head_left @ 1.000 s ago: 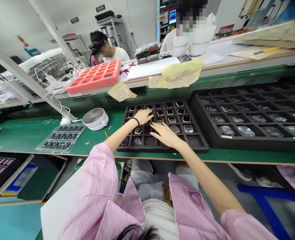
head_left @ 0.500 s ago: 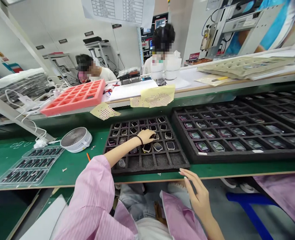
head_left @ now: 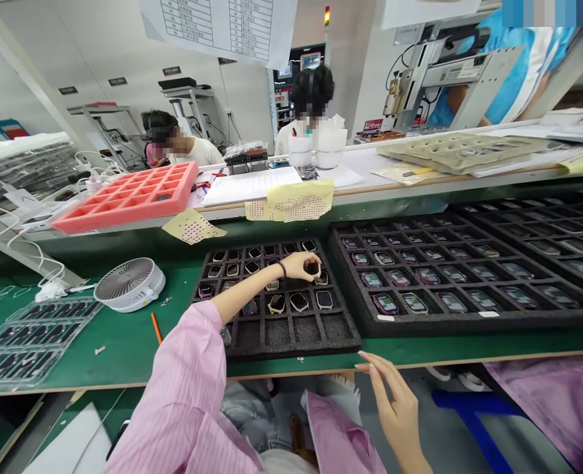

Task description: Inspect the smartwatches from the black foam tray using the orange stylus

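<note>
My left hand [head_left: 301, 266] reaches over the black foam tray [head_left: 301, 334] and pinches a smartwatch case [head_left: 318, 270] with a light rim between thumb and fingers. Square watch cases with dark faces sit in several rows of the tray's compartments, one silver case [head_left: 323, 299] near the right side. The tray's front row is mostly bare foam; a small clear piece [head_left: 226, 336] lies at its left end. My right hand [head_left: 397, 405] hovers off the bench's front edge, fingers stretched out and holding nothing. My left forearm hides part of the tray.
A larger foam tray [head_left: 437, 322] full of watches stands on the right. To the left are a white round fan [head_left: 130, 284], an orange stick [head_left: 156, 328] and clear plastic trays [head_left: 31, 339]. A pink foam tray [head_left: 128, 197] rests on the shelf. Other people work beyond.
My left hand has lifted a watch case off its compartment and tilted it up. My right hand stays open near the bench edge. The camera view has shifted slightly.
</note>
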The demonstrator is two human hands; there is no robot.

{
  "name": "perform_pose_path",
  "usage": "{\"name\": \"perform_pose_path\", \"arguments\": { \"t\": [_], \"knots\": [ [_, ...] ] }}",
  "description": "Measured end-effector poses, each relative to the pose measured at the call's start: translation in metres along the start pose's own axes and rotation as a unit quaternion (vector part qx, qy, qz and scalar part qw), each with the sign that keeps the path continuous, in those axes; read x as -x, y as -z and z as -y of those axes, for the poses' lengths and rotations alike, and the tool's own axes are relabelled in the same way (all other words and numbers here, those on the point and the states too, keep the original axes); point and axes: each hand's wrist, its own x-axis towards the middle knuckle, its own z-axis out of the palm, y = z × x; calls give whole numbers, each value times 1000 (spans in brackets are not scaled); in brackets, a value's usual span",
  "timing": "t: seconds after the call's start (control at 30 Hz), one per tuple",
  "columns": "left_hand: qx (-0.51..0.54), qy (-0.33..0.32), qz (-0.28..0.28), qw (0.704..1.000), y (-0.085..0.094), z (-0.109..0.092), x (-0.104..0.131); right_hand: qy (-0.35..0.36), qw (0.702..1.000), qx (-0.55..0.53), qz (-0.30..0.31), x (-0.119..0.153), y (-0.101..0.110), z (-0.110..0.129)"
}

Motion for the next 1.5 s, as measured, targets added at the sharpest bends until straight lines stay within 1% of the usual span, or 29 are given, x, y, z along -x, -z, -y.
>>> {"name": "perform_pose_path", "arguments": {
  "t": [0.1, 0.2, 0.27, 0.33, 0.4, 0.43, 0.5, 0.57, 0.63, 0.7, 0.73, 0.8, 0.87, 0.9, 0.93, 0.97, 1.0, 1.07, 1.13, 1.2, 1.27, 1.4, 1.5],
  "knots": [
    [-9, -13, 36, 999, -8, -14, -24, -15, 1000, 9, -7, 2, 3, -1],
    [-21, -1, 57, 998, -15, -22, -36, -45, 999, -2, 0, -7, 3, 5],
    [-17, 13, 58, 998, -16, -23, -35, -63, 997, -37, 39, -25, -1, 11],
    [-3, 30, 56, 998, -14, -23, -29, -65, 991, -83, 87, -55, -12, 16],
    [16, 45, 39, 998, -7, -23, -17, -56, 989, -104, 93, -92, -30, 18],
    [29, 48, 18, 998, -2, -22, -9, -58, 989, -107, 86, -110, -43, 18],
    [53, 45, -43, 997, 10, -23, 14, -104, 980, -136, 102, -140, -72, 20],
    [57, 44, -103, 992, 21, -24, 45, -158, 949, -213, 169, -158, -105, 27],
    [39, 59, -130, 989, 28, -25, 80, -188, 911, -283, 234, -163, -137, 42],
    [25, 93, -139, 986, 30, -22, 116, -222, 875, -333, 272, -158, -167, 62],
    [29, 108, -144, 983, 31, -17, 134, -244, 858, -350, 286, -153, -181, 73],
    [62, 121, -161, 978, 31, 1, 171, -282, 824, -374, 320, -143, -204, 94],
    [96, 147, -173, 969, 30, 29, 209, -303, 793, -389, 358, -136, -222, 112],
    [90, 190, -177, 962, 30, 46, 229, -311, 781, -393, 372, -134, -230, 118],
    [55, 263, -171, 948, 29, 63, 249, -318, 771, -398, 382, -132, -236, 123],
    [-8, 359, -152, 921, 27, 80, 269, -325, 763, -402, 389, -131, -242, 127],
    [-35, 411, -146, 899, 24, 95, 286, -331, 756, -406, 392, -130, -247, 129],
    [-72, 478, -131, 866, 18, 119, 314, -339, 748, -412, 395, -128, -257, 129],
    [-95, 511, -118, 846, 10, 133, 330, -336, 745, -411, 403, -125, -265, 126],
    [-110, 526, -104, 837, 4, 141, 336, -322, 750, -404, 412, -121, -272, 121],
    [-116, 530, -90, 835, 0, 144, 336, -311, 753, -404, 416, -117, -276, 116],
    [-115, 539, -72, 832, -2, 148, 335, -336, 737, -411, 417, -113, -275, 112],
    [-107, 548, -69, 827, -2, 147, 336, -349, 735, -402, 419, -113, -272, 114]
  ]
}}
